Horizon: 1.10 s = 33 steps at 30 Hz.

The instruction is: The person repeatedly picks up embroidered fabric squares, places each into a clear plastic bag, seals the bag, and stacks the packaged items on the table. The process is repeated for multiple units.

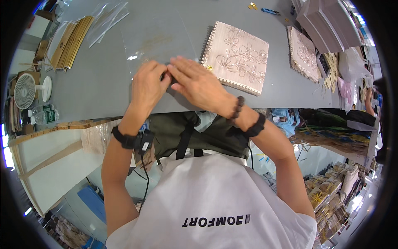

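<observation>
My left hand (149,83) is closed, its fingers curled in at the near edge of a clear plastic sheet or bag (159,31). Whatever lies within those fingers is too hidden to make out. My right hand (201,85) reaches across from the right with its fingers stretched out, slightly blurred, the tips meeting my left fingers. Just right of it lies a pale pink square stack (242,58) with a beaded floral pattern and a pearl-like edging. A small yellow piece (209,68) rests on its left edge.
Gold-coloured strips (72,43) and clear plastic sleeves (108,20) lie at the far left. A white fan (27,91) and water bottles (44,117) stand near the left edge. Another pink beaded piece (302,54), white boxes (327,25) and a blue cutter (270,11) are on the right.
</observation>
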{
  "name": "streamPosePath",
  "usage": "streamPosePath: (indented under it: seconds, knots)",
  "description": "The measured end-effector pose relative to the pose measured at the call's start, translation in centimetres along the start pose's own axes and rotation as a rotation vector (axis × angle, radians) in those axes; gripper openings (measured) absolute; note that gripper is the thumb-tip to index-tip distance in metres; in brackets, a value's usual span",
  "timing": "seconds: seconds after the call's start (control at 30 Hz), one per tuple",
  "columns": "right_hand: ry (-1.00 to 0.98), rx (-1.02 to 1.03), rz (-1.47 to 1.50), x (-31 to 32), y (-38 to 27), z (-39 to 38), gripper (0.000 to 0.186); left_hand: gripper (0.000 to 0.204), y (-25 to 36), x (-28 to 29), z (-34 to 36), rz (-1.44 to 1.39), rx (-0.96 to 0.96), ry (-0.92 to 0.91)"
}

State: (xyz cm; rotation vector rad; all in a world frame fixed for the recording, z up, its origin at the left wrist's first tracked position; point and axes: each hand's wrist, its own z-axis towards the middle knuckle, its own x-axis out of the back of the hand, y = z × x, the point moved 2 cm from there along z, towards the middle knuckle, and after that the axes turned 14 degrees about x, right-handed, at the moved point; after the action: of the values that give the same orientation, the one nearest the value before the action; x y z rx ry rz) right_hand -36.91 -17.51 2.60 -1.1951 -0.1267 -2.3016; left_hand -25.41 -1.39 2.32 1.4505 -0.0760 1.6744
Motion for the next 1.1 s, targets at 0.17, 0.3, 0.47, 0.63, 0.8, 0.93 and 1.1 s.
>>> streamPosePath:
  seconds: [0.17, 0.3, 0.47, 0.63, 0.8, 0.93, 1.1]
  knots:
    - [-0.079, 0.044, -0.003, -1.4, -1.6, -0.8, 0.036, 0.014, -3.1, 5.1, -3.3, -0.001, 0.121, -0.002]
    - [-0.212, 0.013, -0.04, -2.4, -2.7, 0.7, 0.021, 0.013, -4.3, 6.7, -4.7, 0.107, 0.113, 0.011]
    - [-0.146, 0.03, -0.06, -5.7, -3.4, 5.5, 0.016, 0.014, -4.0, 5.6, -4.3, 0.136, 0.016, -0.045]
    - [-0.227, -0.201, 0.002, -1.3, 2.5, 3.7, 0.029, 0.015, -5.0, 6.3, -4.4, 0.055, 0.173, -0.09]
    - [0.029, -0.083, -0.146, 8.5, 11.4, -2.5, 0.054, 0.015, -4.5, 6.0, -5.8, 0.061, 0.142, -0.004]
    - [-0.534, -0.382, -0.425, 12.9, 13.6, -6.2, 0.049, 0.01, -4.0, 5.3, -6.1, 0.037, 0.205, 0.037]
    - [-0.333, 0.119, -0.234, 11.9, 10.3, -6.2, 0.037, 0.009, -1.2, 3.6, -5.7, -0.001, 0.239, 0.001]
